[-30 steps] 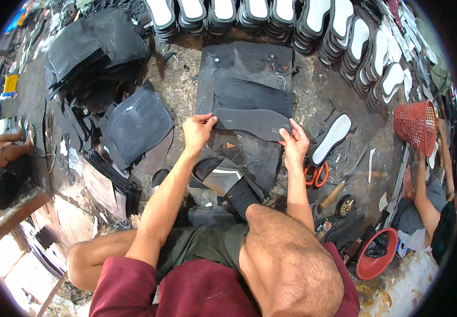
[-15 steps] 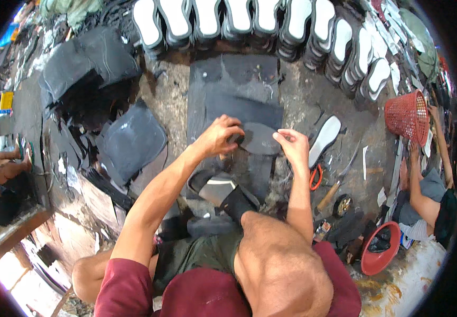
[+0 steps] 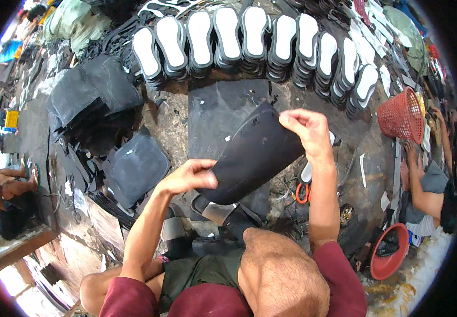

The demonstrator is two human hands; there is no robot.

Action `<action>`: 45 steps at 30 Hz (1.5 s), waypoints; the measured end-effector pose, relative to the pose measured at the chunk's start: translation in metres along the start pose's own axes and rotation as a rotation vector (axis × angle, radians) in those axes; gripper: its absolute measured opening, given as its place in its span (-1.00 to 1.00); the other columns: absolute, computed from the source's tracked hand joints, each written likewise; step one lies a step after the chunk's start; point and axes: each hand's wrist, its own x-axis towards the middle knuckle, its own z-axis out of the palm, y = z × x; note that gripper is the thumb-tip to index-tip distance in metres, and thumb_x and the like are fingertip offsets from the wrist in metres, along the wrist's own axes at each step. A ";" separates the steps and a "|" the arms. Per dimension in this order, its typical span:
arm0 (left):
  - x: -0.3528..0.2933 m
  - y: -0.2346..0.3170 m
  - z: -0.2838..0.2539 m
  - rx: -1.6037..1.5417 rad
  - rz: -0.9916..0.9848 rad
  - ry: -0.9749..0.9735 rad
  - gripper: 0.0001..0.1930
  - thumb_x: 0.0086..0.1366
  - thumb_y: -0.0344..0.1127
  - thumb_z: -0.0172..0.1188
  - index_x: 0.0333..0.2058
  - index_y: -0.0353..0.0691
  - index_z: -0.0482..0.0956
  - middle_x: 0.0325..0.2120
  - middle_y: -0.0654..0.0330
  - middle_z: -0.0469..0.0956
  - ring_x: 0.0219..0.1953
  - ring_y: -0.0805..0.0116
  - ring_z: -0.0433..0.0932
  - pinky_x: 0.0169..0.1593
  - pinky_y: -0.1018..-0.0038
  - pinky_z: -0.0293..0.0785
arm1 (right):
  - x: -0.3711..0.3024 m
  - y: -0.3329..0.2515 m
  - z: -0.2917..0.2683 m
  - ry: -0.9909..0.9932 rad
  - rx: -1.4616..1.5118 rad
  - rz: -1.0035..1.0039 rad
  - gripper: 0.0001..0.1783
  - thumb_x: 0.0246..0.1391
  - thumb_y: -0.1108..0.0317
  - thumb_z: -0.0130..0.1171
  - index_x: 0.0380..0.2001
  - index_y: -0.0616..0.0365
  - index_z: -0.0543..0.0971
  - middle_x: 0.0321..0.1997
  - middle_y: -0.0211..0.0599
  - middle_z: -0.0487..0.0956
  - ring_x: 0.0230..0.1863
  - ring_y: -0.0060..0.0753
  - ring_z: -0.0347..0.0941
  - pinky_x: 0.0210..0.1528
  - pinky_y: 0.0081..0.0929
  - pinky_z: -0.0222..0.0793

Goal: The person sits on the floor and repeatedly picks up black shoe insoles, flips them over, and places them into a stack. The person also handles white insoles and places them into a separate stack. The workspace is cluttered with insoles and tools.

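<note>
A black flexible sheet, perhaps rubber, is lifted off the floor and tilted between my hands. My left hand pinches its lower left edge with the thumb on top. At its upper right corner, my right hand grips with thumb and fingers. Beneath the sheet lies a dark flat board, partly covered from view. A white sole-shaped piece shows in part beside my right wrist, with orange-handled scissors just below it.
Stacks of dark soles with white tops curve along the far side. Black folded sheets and a flat black piece lie left. At right are a red mesh basket, a red basin and another person's arm.
The black sheet has come up off the board into both hands. My left hand moved down and nearer; my right hand moved slightly up and right. The grey oval piece is no longer visible.
</note>
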 end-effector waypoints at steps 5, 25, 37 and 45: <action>0.006 0.014 0.043 -0.222 0.160 0.352 -0.49 0.19 -0.42 0.46 0.12 -0.33 0.55 -0.06 0.23 0.64 -0.08 0.47 0.60 0.09 0.45 0.55 | -0.003 -0.023 0.038 0.517 -0.824 -0.693 -0.45 -0.05 0.22 0.52 0.04 0.12 0.64 0.18 -0.02 0.57 0.26 0.00 0.43 0.31 -0.11 0.28; 0.058 -0.039 0.064 0.671 0.433 1.120 -0.62 0.32 -0.21 0.30 0.04 -0.26 0.60 0.22 -0.07 0.38 0.30 -0.13 0.27 0.35 0.12 0.22 | 0.006 0.091 0.065 0.218 0.033 0.082 -0.40 0.24 0.15 0.33 0.20 0.35 0.51 -0.05 -0.24 0.66 -0.08 -0.51 0.55 -0.01 -0.56 0.44; 0.093 -0.092 0.124 -0.488 0.071 0.681 -0.48 0.33 -0.13 0.34 0.17 -0.29 0.53 0.09 0.02 0.58 0.19 0.13 0.52 0.17 0.28 0.51 | -0.020 0.072 -0.014 0.593 -0.123 -0.138 0.04 -0.04 0.36 0.47 0.48 -0.07 0.16 0.30 -0.03 0.37 0.22 -0.11 0.39 0.24 -0.15 0.39; 0.050 -0.096 0.007 -0.714 0.302 1.089 -0.41 0.07 -0.52 0.52 0.08 -0.34 0.47 -0.24 0.16 0.66 -0.28 0.48 0.61 -0.25 0.57 0.50 | -0.036 0.134 0.051 0.384 0.291 0.046 -0.47 -0.01 0.74 0.29 0.08 0.32 0.50 0.06 -0.17 0.60 0.04 -0.42 0.55 0.09 -0.47 0.50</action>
